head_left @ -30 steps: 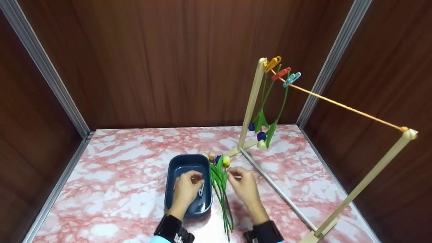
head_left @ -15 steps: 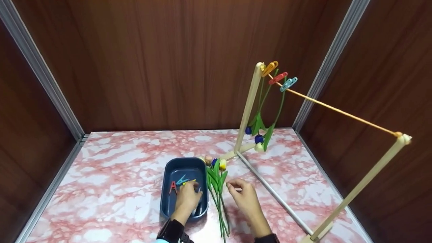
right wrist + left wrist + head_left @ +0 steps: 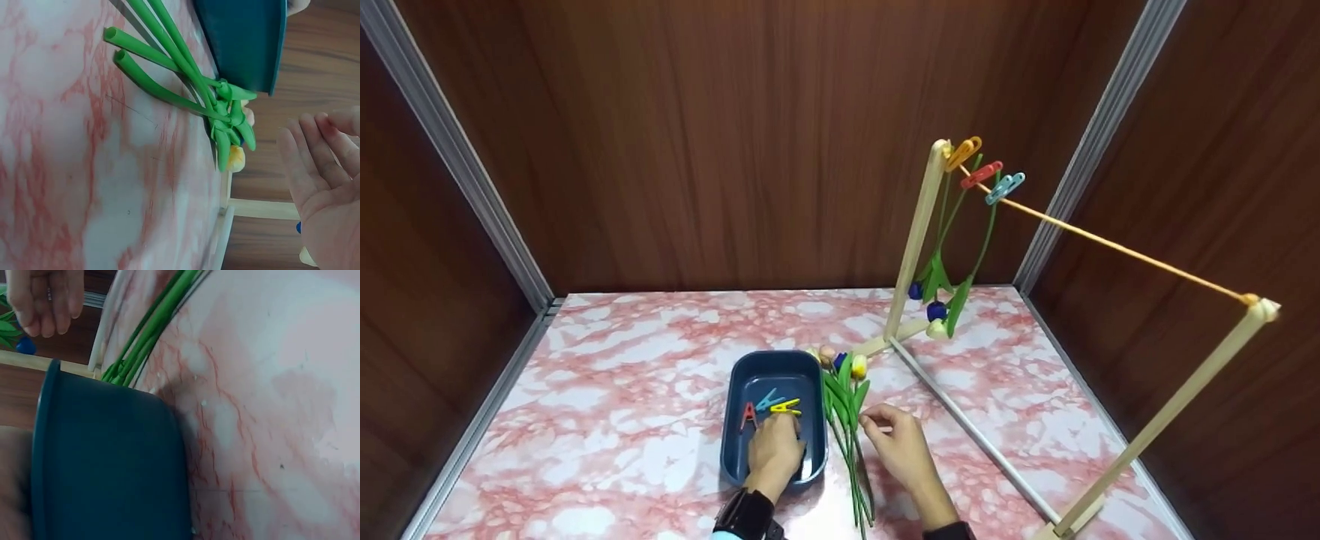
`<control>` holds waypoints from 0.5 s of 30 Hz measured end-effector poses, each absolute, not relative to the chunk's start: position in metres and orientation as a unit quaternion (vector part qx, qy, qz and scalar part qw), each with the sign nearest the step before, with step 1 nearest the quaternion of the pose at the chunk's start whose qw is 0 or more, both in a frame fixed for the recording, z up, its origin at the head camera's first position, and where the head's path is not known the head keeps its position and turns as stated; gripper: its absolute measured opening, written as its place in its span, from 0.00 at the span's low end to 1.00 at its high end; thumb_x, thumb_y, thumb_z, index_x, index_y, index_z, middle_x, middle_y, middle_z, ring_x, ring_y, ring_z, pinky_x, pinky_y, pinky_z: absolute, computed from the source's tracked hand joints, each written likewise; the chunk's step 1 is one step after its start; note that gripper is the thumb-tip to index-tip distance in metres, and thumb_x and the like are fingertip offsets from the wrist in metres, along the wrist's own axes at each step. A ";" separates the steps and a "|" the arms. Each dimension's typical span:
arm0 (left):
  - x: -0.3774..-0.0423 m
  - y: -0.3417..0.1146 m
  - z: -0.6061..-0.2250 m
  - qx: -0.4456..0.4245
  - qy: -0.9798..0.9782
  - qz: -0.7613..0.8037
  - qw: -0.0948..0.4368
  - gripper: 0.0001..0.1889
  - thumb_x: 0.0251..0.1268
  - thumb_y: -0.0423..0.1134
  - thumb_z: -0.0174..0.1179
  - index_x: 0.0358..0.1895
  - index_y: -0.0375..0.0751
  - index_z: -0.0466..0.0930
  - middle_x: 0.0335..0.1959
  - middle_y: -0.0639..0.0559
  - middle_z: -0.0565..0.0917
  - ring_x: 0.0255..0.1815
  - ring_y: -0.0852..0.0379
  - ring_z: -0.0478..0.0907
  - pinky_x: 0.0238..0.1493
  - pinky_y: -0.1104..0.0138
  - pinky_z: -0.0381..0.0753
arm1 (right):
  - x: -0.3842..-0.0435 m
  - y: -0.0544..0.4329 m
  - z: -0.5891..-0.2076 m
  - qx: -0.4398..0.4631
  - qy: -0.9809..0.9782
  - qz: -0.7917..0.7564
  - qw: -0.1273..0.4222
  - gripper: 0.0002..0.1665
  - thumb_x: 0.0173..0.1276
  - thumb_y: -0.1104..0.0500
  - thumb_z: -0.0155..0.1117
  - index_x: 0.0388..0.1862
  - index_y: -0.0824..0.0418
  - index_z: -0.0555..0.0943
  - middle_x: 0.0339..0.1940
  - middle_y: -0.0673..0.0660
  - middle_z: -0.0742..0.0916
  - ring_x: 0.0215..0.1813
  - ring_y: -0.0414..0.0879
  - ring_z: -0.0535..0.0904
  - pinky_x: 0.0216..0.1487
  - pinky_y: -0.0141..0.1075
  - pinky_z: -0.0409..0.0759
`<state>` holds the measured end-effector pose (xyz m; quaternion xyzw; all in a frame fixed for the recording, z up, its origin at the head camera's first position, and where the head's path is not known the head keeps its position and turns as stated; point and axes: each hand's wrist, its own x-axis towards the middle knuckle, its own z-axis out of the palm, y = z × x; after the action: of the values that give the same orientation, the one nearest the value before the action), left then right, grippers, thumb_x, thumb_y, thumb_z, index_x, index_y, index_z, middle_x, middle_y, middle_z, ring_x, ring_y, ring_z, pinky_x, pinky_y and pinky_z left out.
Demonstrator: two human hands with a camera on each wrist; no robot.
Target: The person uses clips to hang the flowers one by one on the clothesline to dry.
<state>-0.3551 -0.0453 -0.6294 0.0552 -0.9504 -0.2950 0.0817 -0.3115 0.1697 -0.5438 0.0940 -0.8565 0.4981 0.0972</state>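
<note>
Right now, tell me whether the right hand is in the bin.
No, the right hand is outside the bin, beside the lying tulips.

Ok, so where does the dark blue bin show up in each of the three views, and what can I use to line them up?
Head: low, a little left of centre, dark blue bin seen from above.
Left wrist: lower left, outer wall showing, cut by the bottom edge.
Right wrist: top, right of centre, cut by the top edge.
Shared landmark: green tulip stems, lying beside the bin on its right in the head view.
</note>
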 end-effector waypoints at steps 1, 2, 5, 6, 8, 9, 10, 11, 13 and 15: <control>-0.355 -0.044 -0.630 0.056 -0.950 -0.294 0.091 0.06 0.64 0.32 0.70 0.31 0.47 0.83 0.39 0.45 0.90 0.38 0.40 0.89 0.36 0.46 0.87 | -0.311 0.170 -0.544 0.091 -0.856 0.500 0.093 0.08 0.76 0.62 0.68 0.43 0.65 0.91 0.42 0.59 0.95 0.46 0.49 0.93 0.51 0.30 0.89; -0.355 -0.044 -0.631 0.059 -0.948 -0.297 0.100 0.05 0.66 0.30 0.66 0.34 0.46 0.85 0.42 0.43 0.89 0.39 0.38 0.89 0.36 0.45 0.88 | -0.311 0.170 -0.544 0.092 -0.856 0.499 0.094 0.08 0.76 0.62 0.68 0.43 0.66 0.91 0.43 0.60 0.95 0.46 0.50 0.93 0.50 0.31 0.90; -0.356 -0.042 -0.633 0.065 -0.943 -0.305 0.114 0.12 0.74 0.26 0.53 0.47 0.40 0.86 0.48 0.37 0.87 0.43 0.33 0.89 0.40 0.42 0.89 | -0.310 0.172 -0.544 0.090 -0.855 0.502 0.096 0.09 0.76 0.62 0.69 0.43 0.67 0.90 0.43 0.61 0.95 0.46 0.50 0.93 0.50 0.32 0.90; -0.356 -0.042 -0.632 0.067 -0.943 -0.307 0.114 0.13 0.74 0.24 0.52 0.50 0.38 0.86 0.49 0.36 0.87 0.43 0.32 0.89 0.41 0.41 0.89 | -0.310 0.173 -0.544 0.091 -0.855 0.502 0.097 0.09 0.76 0.62 0.69 0.44 0.68 0.90 0.44 0.61 0.95 0.46 0.50 0.93 0.50 0.32 0.90; -0.358 -0.043 -0.630 0.074 -0.943 -0.306 0.109 0.13 0.72 0.23 0.53 0.48 0.35 0.87 0.47 0.34 0.90 0.43 0.31 0.90 0.42 0.41 0.90 | -0.310 0.174 -0.544 0.089 -0.853 0.506 0.096 0.09 0.76 0.62 0.69 0.43 0.68 0.90 0.44 0.62 0.95 0.47 0.50 0.93 0.51 0.33 0.90; -0.358 -0.044 -0.628 0.079 -0.943 -0.306 0.102 0.12 0.71 0.23 0.54 0.45 0.34 0.87 0.45 0.34 0.91 0.42 0.32 0.90 0.42 0.41 0.89 | -0.310 0.175 -0.543 0.088 -0.852 0.508 0.094 0.09 0.76 0.62 0.69 0.43 0.67 0.90 0.44 0.62 0.95 0.47 0.50 0.93 0.51 0.33 0.90; -0.357 -0.045 -0.626 0.082 -0.944 -0.304 0.100 0.10 0.69 0.23 0.56 0.41 0.34 0.87 0.42 0.34 0.91 0.40 0.32 0.90 0.40 0.42 0.89 | -0.310 0.175 -0.543 0.087 -0.851 0.509 0.092 0.09 0.76 0.62 0.69 0.43 0.67 0.90 0.44 0.62 0.95 0.47 0.50 0.93 0.51 0.32 0.90; -0.356 -0.046 -0.623 0.086 -0.944 -0.305 0.098 0.09 0.68 0.23 0.57 0.37 0.34 0.87 0.40 0.34 0.91 0.39 0.33 0.91 0.39 0.42 0.89 | -0.309 0.176 -0.544 0.088 -0.851 0.509 0.092 0.09 0.76 0.62 0.69 0.43 0.67 0.90 0.44 0.62 0.94 0.47 0.51 0.93 0.51 0.32 0.90; -0.354 -0.047 -0.619 0.089 -0.943 -0.304 0.101 0.08 0.66 0.24 0.58 0.33 0.36 0.86 0.38 0.36 0.91 0.38 0.35 0.90 0.38 0.43 0.88 | -0.308 0.177 -0.544 0.091 -0.851 0.510 0.090 0.09 0.77 0.62 0.68 0.43 0.68 0.90 0.44 0.62 0.94 0.47 0.51 0.93 0.51 0.32 0.89; -0.344 -0.047 -0.608 0.082 -0.937 -0.315 0.128 0.07 0.63 0.23 0.61 0.33 0.36 0.87 0.37 0.38 0.90 0.38 0.35 0.90 0.41 0.42 0.88 | -0.307 0.178 -0.544 0.091 -0.852 0.508 0.090 0.09 0.77 0.62 0.68 0.43 0.67 0.90 0.44 0.61 0.95 0.47 0.51 0.93 0.51 0.32 0.89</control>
<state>-0.3445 -0.0473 -0.6077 0.0822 -0.9367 -0.3154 0.1279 -0.3069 0.1780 -0.5444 0.0914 -0.8518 0.5078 0.0904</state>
